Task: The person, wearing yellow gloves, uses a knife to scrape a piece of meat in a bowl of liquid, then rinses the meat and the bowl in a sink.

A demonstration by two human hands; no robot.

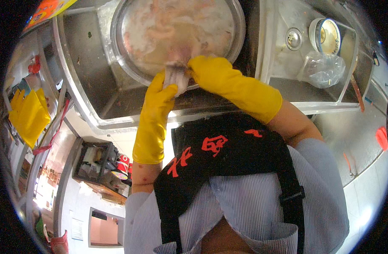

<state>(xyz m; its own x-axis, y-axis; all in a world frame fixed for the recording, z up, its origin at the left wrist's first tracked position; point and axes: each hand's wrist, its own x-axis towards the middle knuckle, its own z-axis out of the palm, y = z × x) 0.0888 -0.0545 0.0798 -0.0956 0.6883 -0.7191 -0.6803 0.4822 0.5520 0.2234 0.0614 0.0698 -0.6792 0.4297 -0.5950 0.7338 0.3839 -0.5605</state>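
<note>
Both my hands wear long yellow rubber gloves. My left hand [162, 90] grips a limp, whitish piece [177, 77] with a dark patch, perhaps raw meat or fish, at the near rim of a large round metal basin [130, 71]. At the upper right of that piece, my right hand [209, 70] has its fingers curled against it; blur hides exactly how they hold it. Cloudy liquid [181, 22] fills the basin, with pale and pinkish pieces in it. The basin stands in a stainless steel sink [92, 66].
In the right sink compartment lie a drain strainer [293, 39], nested bowls [328, 36] and a clear plastic bag [324, 70]. Another yellow glove [30, 116] hangs at left. The sink's front rim [121, 121] runs close before my black apron [225, 149]. A dark crate [95, 158] stands lower left.
</note>
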